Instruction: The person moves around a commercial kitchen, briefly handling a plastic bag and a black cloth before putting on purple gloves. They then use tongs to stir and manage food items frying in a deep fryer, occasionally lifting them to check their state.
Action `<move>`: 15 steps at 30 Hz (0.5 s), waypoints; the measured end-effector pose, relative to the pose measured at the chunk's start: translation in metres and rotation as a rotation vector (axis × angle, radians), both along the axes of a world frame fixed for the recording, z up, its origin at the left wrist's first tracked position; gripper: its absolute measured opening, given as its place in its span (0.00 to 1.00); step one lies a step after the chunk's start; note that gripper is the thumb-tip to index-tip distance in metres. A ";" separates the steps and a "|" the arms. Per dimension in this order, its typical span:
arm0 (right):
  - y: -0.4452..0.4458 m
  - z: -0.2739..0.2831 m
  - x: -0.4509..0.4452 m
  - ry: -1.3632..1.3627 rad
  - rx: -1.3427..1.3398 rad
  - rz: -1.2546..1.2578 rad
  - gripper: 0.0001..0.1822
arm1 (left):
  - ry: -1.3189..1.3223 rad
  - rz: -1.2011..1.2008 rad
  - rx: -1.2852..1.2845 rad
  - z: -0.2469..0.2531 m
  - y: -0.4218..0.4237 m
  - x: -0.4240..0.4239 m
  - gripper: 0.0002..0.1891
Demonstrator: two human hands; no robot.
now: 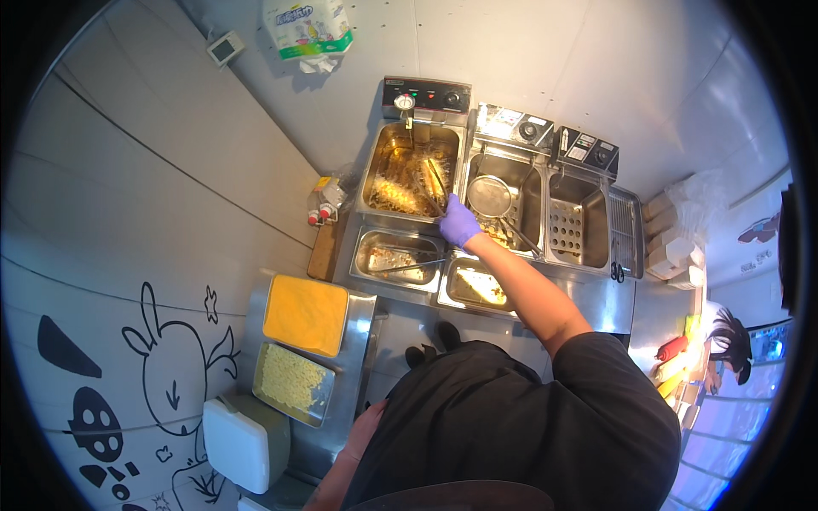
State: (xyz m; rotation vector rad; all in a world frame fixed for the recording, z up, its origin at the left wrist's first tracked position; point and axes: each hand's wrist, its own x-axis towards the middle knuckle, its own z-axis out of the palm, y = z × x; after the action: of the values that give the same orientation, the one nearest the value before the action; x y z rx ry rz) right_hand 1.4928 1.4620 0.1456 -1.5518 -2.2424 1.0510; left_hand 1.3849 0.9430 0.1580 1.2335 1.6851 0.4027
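Observation:
My right hand (459,222), in a purple glove, grips dark metal tongs (437,183) over the left deep fryer (364,191). The arms of the tongs are at a golden food piece (433,172) in bubbling oil. Another battered piece (396,193) fries at the lower left of the same basin. A dial thermometer (404,102) stands at the fryer's back edge. My left hand (369,423) is bare and rests by my side, near the steel side table; its fingers are partly hidden by my black shirt.
A mesh strainer (489,196) lies in the middle fryer. The right fryer (578,220) holds a perforated plate. Steel trays (396,259) stand in front. On the left table are a tray of orange-yellow crumbs (307,314) and a tray of pale diced pieces (291,380). Another person (725,338) is at far right.

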 end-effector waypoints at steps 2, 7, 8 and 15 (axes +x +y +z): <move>-0.004 0.006 0.003 -0.012 0.018 -0.015 0.25 | -0.014 0.033 -0.023 -0.012 -0.007 0.000 0.25; -0.005 0.002 0.010 -0.028 0.017 -0.003 0.21 | -0.103 0.160 -0.196 0.037 0.025 0.007 0.25; -0.007 0.005 0.010 -0.057 0.027 0.002 0.20 | -0.140 0.201 -0.267 0.051 0.034 0.009 0.25; -0.003 0.008 0.009 -0.144 0.046 0.127 0.19 | -0.095 0.031 0.040 -0.055 -0.033 -0.001 0.23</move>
State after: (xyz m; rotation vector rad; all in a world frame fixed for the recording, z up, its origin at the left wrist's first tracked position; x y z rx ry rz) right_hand 1.5021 1.4593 0.1540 -1.5295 -2.4717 0.9389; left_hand 1.3840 0.9104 0.1025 1.1992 1.6236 0.5083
